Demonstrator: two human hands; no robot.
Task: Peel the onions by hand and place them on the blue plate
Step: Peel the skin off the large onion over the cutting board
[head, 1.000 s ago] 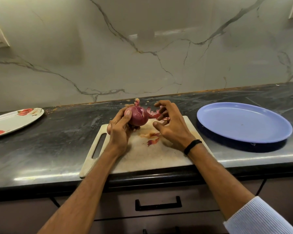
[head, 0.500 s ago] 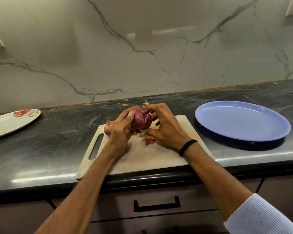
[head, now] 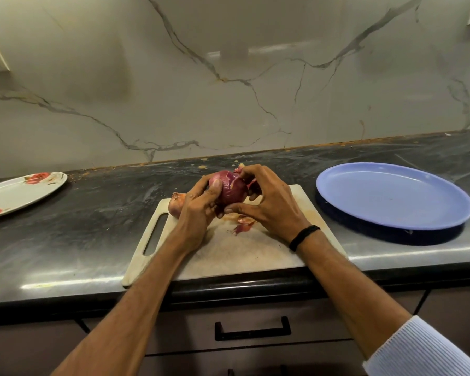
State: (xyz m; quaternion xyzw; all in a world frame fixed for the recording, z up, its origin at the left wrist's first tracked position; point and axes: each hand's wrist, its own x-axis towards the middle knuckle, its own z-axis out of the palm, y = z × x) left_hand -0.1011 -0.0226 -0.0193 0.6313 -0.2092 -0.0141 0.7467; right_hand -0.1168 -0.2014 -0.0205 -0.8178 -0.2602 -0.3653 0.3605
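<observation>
A red onion point(head: 229, 188) is held just above the white cutting board point(head: 228, 253). My left hand point(head: 198, 213) grips its left side, thumb pressed on the skin. My right hand point(head: 269, 204) wraps its right side, fingers at the top where a strip of skin sticks up. A second, brownish unpeeled onion point(head: 176, 204) lies on the board behind my left hand, partly hidden. Loose bits of peel point(head: 243, 223) lie on the board under the hands. The blue plate point(head: 391, 196) sits on the counter to the right with nothing on it.
A white plate with red flowers point(head: 19, 191) rests at the counter's far left. The dark stone counter point(head: 79, 226) runs to a marble wall behind. A drawer with a black handle point(head: 253, 329) is below the counter's front edge.
My right hand has closed back onto the onion after being spread apart from it. Both hands have turned the onion and lifted it slightly; the second onion now shows more at the left.
</observation>
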